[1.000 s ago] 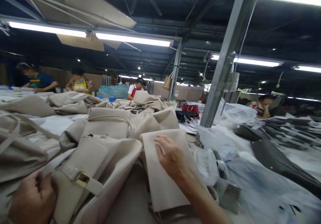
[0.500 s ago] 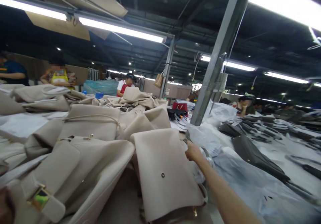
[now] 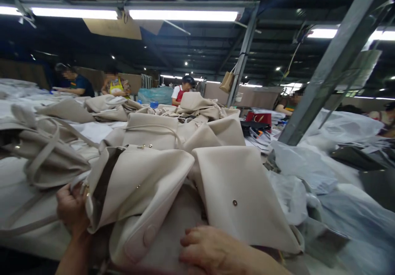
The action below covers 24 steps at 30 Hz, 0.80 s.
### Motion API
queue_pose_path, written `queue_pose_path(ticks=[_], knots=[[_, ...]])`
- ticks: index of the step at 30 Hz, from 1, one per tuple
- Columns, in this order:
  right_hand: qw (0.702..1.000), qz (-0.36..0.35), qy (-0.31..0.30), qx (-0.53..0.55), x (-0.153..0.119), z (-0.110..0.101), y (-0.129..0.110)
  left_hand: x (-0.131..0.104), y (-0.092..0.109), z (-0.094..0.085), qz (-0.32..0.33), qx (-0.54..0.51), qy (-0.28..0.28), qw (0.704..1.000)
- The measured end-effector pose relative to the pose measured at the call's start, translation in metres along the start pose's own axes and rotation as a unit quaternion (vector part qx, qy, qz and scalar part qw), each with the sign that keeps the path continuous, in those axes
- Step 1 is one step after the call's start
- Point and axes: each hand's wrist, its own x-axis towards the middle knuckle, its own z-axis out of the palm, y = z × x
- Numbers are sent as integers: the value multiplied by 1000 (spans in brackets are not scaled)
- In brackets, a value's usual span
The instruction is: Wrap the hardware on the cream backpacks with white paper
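At the lower left, my left hand point(image 3: 72, 207) is closed on the rim of a beige handbag point(image 3: 145, 180). The bag's mouth gapes towards that hand, showing a dark lining, and a metal fitting shows at the rim. My right hand point(image 3: 210, 248) is at the bottom centre, its fingers partly bent and apart, over a smooth beige panel point(image 3: 177, 217) between two bags; I see nothing in it. Just beyond it leans a second beige bag point(image 3: 240, 192) with a small round metal stud. Bag parts under my right palm are hidden.
More beige bags point(image 3: 151, 129) are heaped behind, and one with straps point(image 3: 52, 155) lies left. Clear plastic wrapping point(image 3: 354, 217) covers the right side, near dark bags point(image 3: 358, 160). A metal post point(image 3: 327, 69) slants up at the right. Several people work farther back.
The view has swung left. My right hand has come back from the far side of the right bag to the front. My left hand now holds the left bag's rim, and its flap with the clasp no longer shows.
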Motion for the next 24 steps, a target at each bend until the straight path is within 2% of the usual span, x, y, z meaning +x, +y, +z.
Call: queue_pose_path(ticks=[1, 3, 6, 9, 14, 17, 20, 22, 24], knots=[[996, 26, -20, -83, 7, 8, 5, 0, -1, 0, -17, 4, 5, 1000], [973, 90, -18, -209, 16, 7, 28, -1, -3, -1, -46, 9, 8, 999], [943, 159, -1, -291, 22, -19, 65, -3, -5, -2, -67, 3, -4, 998], [932, 180, -11, -314, 31, -39, 83, -5, -6, -3, -77, -4, -13, 997], [930, 190, -17, -314, 46, -32, 92, -4, -11, -1, -79, -9, -21, 997], [924, 216, 8, -316, 47, -35, 103, -2, -19, 1, -76, -9, -31, 997], [914, 231, 50, -330, 46, -51, 112, -1, -26, 4, -80, -9, -34, 996], [913, 219, 62, -337, 46, -59, 111, 0, -30, 5, -85, -9, -31, 996], [925, 174, 42, -334, 45, -60, 105, 1, -33, 7, -85, -10, -29, 996]])
